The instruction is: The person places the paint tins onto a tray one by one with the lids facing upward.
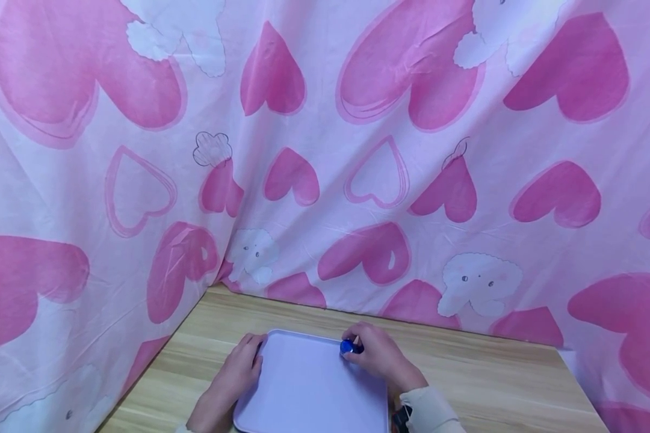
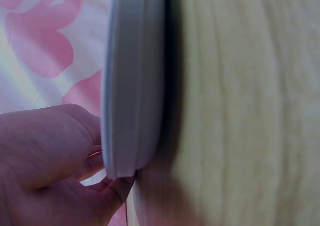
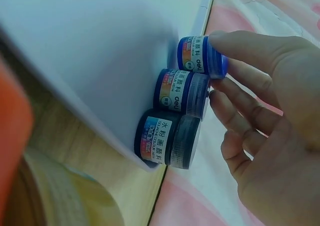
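A pale rectangular tray (image 1: 314, 391) lies on the wooden table. My left hand (image 1: 238, 367) grips its left rim near the far corner; the left wrist view shows fingers bent around the tray's edge. At the tray's far right corner, my right hand (image 1: 379, 355) pinches the lid of a blue gouache paint jar (image 3: 192, 55) between thumb and fingers. In the right wrist view, a second dark blue paint jar (image 3: 172, 90) and a black paint jar (image 3: 159, 138) stand in a row beside it on the tray, along its rim.
Bare wooden tabletop (image 1: 498, 385) surrounds the tray. Curtains with pink hearts (image 1: 292, 177) hang along the back and left of the table. A blurred orange object (image 3: 15, 116) and a yellowish round object (image 3: 75, 196) are close to the right wrist camera, outside the tray.
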A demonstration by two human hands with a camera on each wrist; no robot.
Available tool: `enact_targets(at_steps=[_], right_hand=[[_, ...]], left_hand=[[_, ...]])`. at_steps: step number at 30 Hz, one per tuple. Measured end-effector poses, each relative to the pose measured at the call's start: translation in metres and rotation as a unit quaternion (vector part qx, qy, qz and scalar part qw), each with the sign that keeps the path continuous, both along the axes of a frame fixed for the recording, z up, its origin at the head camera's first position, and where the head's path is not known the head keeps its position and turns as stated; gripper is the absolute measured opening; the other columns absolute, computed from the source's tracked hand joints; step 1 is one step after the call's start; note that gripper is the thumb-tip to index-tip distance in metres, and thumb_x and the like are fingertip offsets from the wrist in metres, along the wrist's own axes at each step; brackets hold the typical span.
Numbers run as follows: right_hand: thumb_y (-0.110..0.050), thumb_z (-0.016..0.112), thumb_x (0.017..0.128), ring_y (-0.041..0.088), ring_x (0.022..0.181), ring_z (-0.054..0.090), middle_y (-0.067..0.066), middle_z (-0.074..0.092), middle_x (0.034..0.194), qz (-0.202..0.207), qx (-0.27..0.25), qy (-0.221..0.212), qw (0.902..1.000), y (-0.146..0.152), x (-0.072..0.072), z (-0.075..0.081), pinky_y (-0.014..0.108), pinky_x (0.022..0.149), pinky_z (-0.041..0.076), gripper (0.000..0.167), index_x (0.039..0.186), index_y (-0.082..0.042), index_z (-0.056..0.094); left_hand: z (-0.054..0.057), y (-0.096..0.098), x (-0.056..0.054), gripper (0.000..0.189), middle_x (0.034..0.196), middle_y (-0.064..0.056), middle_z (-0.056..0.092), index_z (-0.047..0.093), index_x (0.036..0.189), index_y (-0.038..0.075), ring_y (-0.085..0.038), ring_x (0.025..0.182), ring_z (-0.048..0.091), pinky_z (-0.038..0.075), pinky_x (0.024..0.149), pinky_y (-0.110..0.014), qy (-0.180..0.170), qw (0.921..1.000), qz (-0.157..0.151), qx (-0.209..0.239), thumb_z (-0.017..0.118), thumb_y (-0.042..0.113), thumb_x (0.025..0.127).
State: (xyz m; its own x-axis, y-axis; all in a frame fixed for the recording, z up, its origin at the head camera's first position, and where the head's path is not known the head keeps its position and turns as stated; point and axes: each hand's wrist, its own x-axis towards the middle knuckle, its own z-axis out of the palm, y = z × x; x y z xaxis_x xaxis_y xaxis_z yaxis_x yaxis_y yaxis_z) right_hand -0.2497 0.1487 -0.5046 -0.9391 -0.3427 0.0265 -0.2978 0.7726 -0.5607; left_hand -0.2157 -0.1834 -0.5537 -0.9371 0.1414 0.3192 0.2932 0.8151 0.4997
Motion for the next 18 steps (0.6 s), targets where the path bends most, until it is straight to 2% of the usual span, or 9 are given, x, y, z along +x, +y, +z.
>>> enact_targets(at_steps=[8, 18], right_hand=[[-0.02, 0.091, 0.089, 0.015, 0.097, 0.07, 0.0, 0.077, 0.109, 0.01, 0.025, 0.039, 0.9989, 0.0006, -0.0015, -0.0044, 0.042, 0.084, 0.065, 0.029, 0.115, -0.013, 0.08], [-0.016, 0.09, 0.088, 0.023, 0.104, 0.073, 0.007, 0.078, 0.115, 0.021, 0.03, 0.038, 0.9986, 0.0012, -0.0016, -0.0022, 0.049, 0.089, 0.065, 0.034, 0.12, -0.008, 0.08]], left_hand=[[-0.0028, -0.0003, -0.0012, 0.041, 0.121, -0.013, 0.07, 0.067, 0.137, -0.004, -0.033, 0.117, 0.072, 0.06, 0.104, -0.05, 0.009, 1.0, 0.002, 0.001, 0.071, -0.005, 0.096], [-0.0002, -0.001, 0.0002, 0.042, 0.123, -0.013, 0.07, 0.066, 0.138, -0.003, -0.034, 0.119, 0.072, 0.059, 0.106, -0.051, -0.006, 0.9999, 0.003, 0.007, 0.071, -0.006, 0.096]])
